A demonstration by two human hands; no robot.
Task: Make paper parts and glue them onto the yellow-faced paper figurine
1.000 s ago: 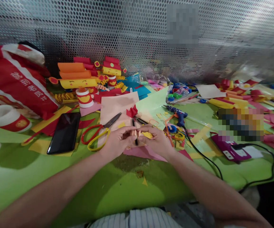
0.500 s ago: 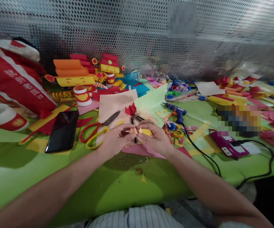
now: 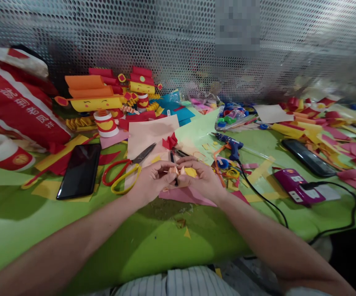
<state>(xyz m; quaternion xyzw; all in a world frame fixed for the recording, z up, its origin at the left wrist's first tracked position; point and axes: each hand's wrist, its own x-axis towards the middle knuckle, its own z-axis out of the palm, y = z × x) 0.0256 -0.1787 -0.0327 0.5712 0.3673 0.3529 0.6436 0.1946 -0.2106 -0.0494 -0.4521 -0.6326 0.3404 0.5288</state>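
Observation:
Between my two hands is a small strip of peach paper [image 3: 173, 170], folded in accordion pleats. My left hand [image 3: 152, 181] pinches its left end with thumb and fingers, and my right hand [image 3: 201, 179] grips the right end. A yellow paper piece [image 3: 191, 172] shows against the right fingers; whether it is joined to the pleats I cannot tell. Beneath the hands lie a black pen [image 3: 172, 156] and a pink sheet [image 3: 187, 195]. Scissors [image 3: 128, 172] with red and yellow handles rest beside my left hand. A folded red paper piece [image 3: 169, 142] sits just beyond the fingers.
A blue glue gun [image 3: 231, 146] lies right of the hands, its black cord running to a purple power strip [image 3: 298, 186]. Phones lie at left [image 3: 79, 170] and right [image 3: 310, 157]. Paper-cup figures [image 3: 106, 123] and a red bag [image 3: 20, 98] stand behind, before a perforated metal screen [image 3: 178, 45].
The fingers have shifted slightly on the pleated paper, which looks more bunched between them. The view has moved a little; both hands stay in nearly the same place.

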